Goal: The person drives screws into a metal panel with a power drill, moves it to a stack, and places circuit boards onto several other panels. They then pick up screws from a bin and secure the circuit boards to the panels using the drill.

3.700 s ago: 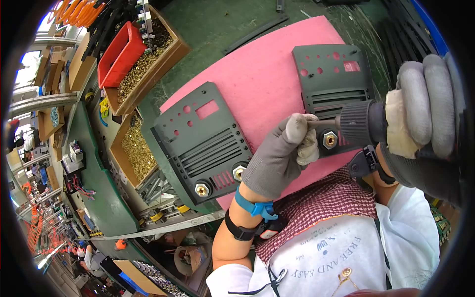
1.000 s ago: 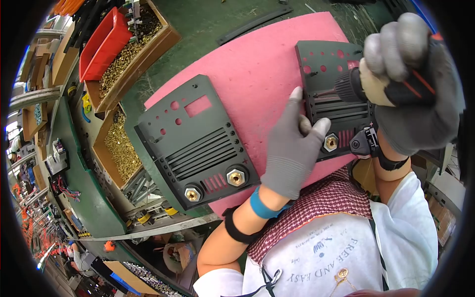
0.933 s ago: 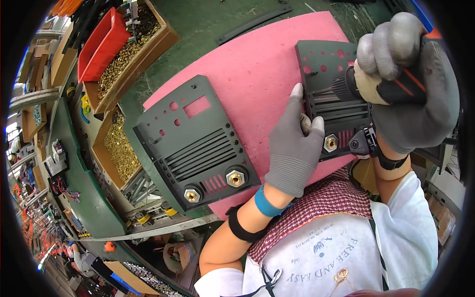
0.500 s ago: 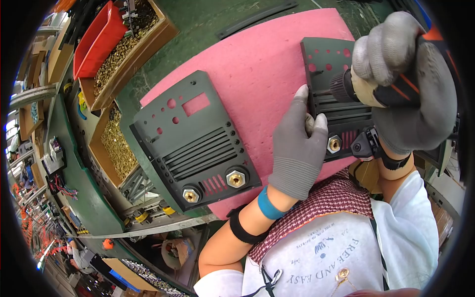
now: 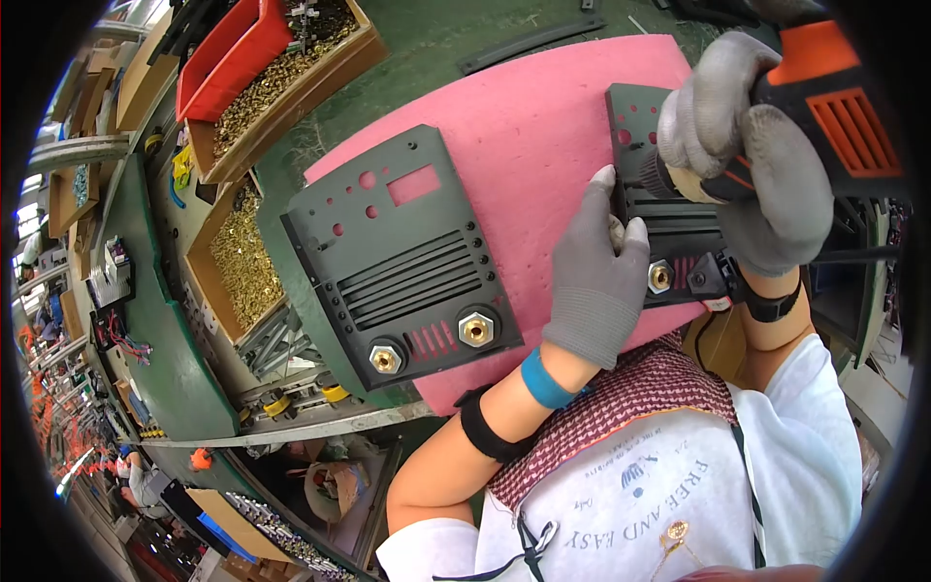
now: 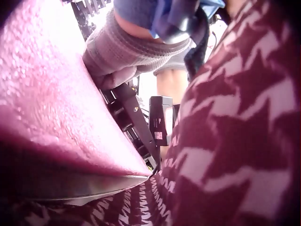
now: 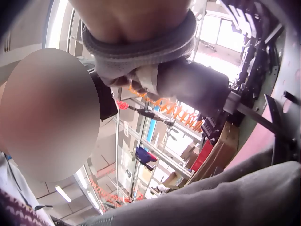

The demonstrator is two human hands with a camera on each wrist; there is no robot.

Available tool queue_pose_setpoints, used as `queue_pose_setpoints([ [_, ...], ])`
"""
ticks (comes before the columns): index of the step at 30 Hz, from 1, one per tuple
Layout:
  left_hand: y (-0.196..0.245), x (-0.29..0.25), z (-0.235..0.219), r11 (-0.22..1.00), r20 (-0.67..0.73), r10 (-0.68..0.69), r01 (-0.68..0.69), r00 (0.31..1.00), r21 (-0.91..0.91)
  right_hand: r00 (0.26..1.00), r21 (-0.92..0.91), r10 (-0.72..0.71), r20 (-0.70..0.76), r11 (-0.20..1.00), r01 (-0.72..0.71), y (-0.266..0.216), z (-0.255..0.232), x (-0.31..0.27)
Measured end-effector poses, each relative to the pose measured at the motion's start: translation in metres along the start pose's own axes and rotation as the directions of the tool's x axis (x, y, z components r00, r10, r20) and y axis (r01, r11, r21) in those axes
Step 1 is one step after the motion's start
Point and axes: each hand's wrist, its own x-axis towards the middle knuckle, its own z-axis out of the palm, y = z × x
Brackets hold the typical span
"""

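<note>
My right hand [image 5: 747, 155] in a grey glove grips an orange and black power drill [image 5: 824, 97], tilted over the right-hand dark panel [image 5: 669, 218]. In the right wrist view, the drill's bit [image 7: 258, 117] reaches down to a dark part above pink foam. My gloved left hand [image 5: 596, 281] rests at that panel's left edge, index finger straight along it and thumb on the edge. Near the panel's lower edge is a brass fitting with a hex nut [image 5: 660, 278]. To the left lies a matching panel [image 5: 398, 257] with two such fittings.
Pink foam [image 5: 529, 145] lies under both panels on the green table [image 5: 407, 82]. A wooden box [image 5: 291, 107] of brass parts, with a red bin [image 5: 228, 58] on it, stands at the upper left. Another box of brass parts [image 5: 242, 257] sits below.
My left hand, earlier pinching at the tip of the bit, has moved onto the right panel's edge. The drill has swung from sideways to over that panel, its orange body now in view.
</note>
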Motion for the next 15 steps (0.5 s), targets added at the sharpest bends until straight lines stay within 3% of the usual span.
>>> queue_pose_setpoints([
  [1,0.001,-0.001,0.000,1.000,-0.001,0.005,-0.005,1.000,0.006,0.999,0.086,0.021,-0.050,0.996,-0.017,0.002,0.001,-0.004],
  [2,0.002,-0.002,-0.001,1.000,0.015,-0.026,0.026,1.000,-0.012,0.977,0.051,0.080,-0.196,0.996,-0.072,0.003,-0.001,-0.007],
  [4,0.005,-0.001,0.000,1.000,0.042,-0.019,0.019,0.999,-0.014,0.934,0.018,0.092,-0.344,0.996,-0.091,-0.012,-0.005,-0.006],
  [6,0.002,-0.003,0.004,0.998,0.012,-0.036,0.037,0.999,-0.045,0.990,-0.051,-0.139,-0.024,0.989,0.138,-0.047,-0.011,0.000],
  [8,0.003,-0.006,0.004,0.997,0.032,-0.060,0.061,0.998,-0.039,0.935,-0.104,-0.240,-0.262,0.970,0.220,-0.089,-0.039,-0.002],
  [9,0.007,-0.007,0.002,0.994,0.039,-0.104,0.105,0.994,-0.039,0.883,-0.143,-0.284,-0.375,0.958,0.248,-0.110,-0.048,-0.001],
  [10,0.013,-0.012,0.000,0.997,0.072,-0.078,0.080,0.994,-0.021,0.584,-0.391,-0.503,-0.637,0.864,0.318,-0.116,-0.052,0.000],
  [11,0.021,-0.018,-0.005,0.996,0.103,-0.079,0.081,0.992,-0.021,0.654,-0.485,-0.618,-0.435,0.773,0.408,-0.121,-0.047,0.008],
  [12,0.030,-0.023,-0.012,0.997,0.130,-0.075,0.079,0.989,-0.026,0.668,-0.547,-0.666,-0.332,0.713,0.439,-0.129,-0.054,0.014],
  [13,0.039,-0.031,-0.023,0.994,0.170,-0.046,0.028,0.984,0.107,0.673,-0.596,-0.705,-0.223,0.645,0.478,-0.136,-0.060,0.020],
  [14,0.046,-0.038,-0.038,0.971,0.209,-0.021,-0.029,0.978,0.237,0.662,-0.662,-0.716,-0.224,0.610,0.436,-0.144,-0.074,0.023],
  [15,0.050,-0.043,-0.053,0.911,0.271,0.097,-0.195,0.958,0.363,0.650,-0.723,-0.726,-0.224,0.571,0.389,-0.152,-0.088,0.026],
])
